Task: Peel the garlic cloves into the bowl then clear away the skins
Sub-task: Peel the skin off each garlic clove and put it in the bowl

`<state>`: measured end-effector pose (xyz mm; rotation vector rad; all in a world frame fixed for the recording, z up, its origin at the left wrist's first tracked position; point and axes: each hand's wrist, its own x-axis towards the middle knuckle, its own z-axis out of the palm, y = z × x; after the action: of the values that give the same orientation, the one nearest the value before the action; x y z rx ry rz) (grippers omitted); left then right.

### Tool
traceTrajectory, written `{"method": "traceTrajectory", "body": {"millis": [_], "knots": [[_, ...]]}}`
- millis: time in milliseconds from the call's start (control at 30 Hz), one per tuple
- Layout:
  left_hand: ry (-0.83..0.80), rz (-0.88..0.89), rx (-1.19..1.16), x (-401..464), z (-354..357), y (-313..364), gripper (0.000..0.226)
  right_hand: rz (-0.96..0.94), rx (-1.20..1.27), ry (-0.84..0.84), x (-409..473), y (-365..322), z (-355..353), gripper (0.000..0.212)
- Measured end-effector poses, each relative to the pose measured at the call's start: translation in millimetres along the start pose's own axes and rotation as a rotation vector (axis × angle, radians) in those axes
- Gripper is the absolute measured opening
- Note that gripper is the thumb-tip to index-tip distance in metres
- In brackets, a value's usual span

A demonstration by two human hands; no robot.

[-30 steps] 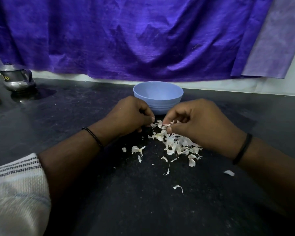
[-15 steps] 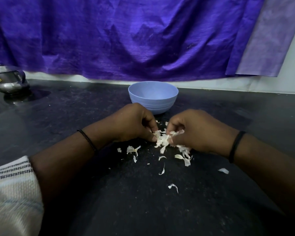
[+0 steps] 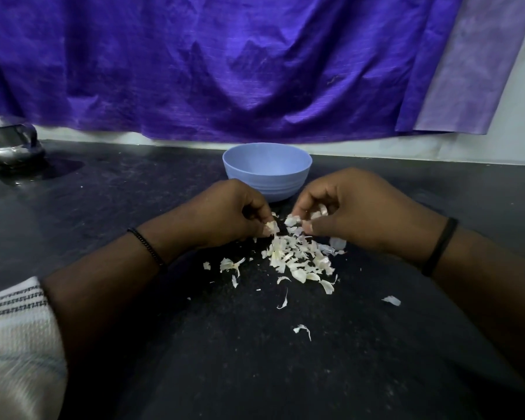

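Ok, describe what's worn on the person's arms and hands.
Both hands are bare. The left wrist carries a thin black beaded bracelet; the right wrist a plain, smooth black band. A pale woven sleeve with dark stripes near its edge covers the left upper arm.

Your bowl (image 3: 267, 171): light blue, upright, at the counter's back edge w/ inside hidden. Skins (image 3: 297, 259): pale papery flakes heaped just in front of it, a few strays scattered nearer you & to the right.
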<state>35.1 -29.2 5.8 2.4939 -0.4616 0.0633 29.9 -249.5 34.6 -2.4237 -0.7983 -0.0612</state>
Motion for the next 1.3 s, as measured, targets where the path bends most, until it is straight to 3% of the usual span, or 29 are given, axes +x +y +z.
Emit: {"method": "traceTrajectory", "body": {"millis": [133, 233, 300, 467, 700, 900, 1000, 1133, 1233, 1300], "knots": [[0.010, 0.011, 0.044, 0, 1, -1, 0.013, 0.015, -0.144, -0.093, -4, -4, -11, 0.008], [0.011, 0.017, 0.056, 0, 2, 0, 0.015, 0.044, -0.251, -0.266, -6, -8, 1, 0.048], [0.005, 0.019, 0.071, -1, 1, 0, 0.016, 0.023, -0.287, -0.299, -5, -6, 15, 0.057], [-0.004, 0.002, 0.027, -1, 1, 2, 0.011, 0.056, -0.032, -0.066, 0, 4, 24, 0.006], [-0.030, 0.010, -0.053, -2, 2, 3, 0.008, 0.000, 0.027, -0.008, -1, -4, 11, 0.036], [0.036, -0.003, -0.097, -1, 3, 5, 0.008, -0.045, -0.142, 0.060, -3, -4, 5, 0.013], [0.042, 0.013, -0.093, -2, 5, 7, 0.011, -0.060, -0.182, -0.017, -3, -4, 9, 0.004], [0.066, 0.078, -0.060, -5, 10, 12, 0.019, -0.037, -0.243, -0.119, -3, -6, 11, 0.022], [0.094, 0.150, -0.021, -4, 13, 12, 0.011, -0.028, -0.223, -0.114, -7, -10, 2, 0.012], [0.090, 0.182, -0.008, -4, 14, 14, 0.012, 0.029, -0.196, -0.107, -14, -13, -8, 0.018]]}}
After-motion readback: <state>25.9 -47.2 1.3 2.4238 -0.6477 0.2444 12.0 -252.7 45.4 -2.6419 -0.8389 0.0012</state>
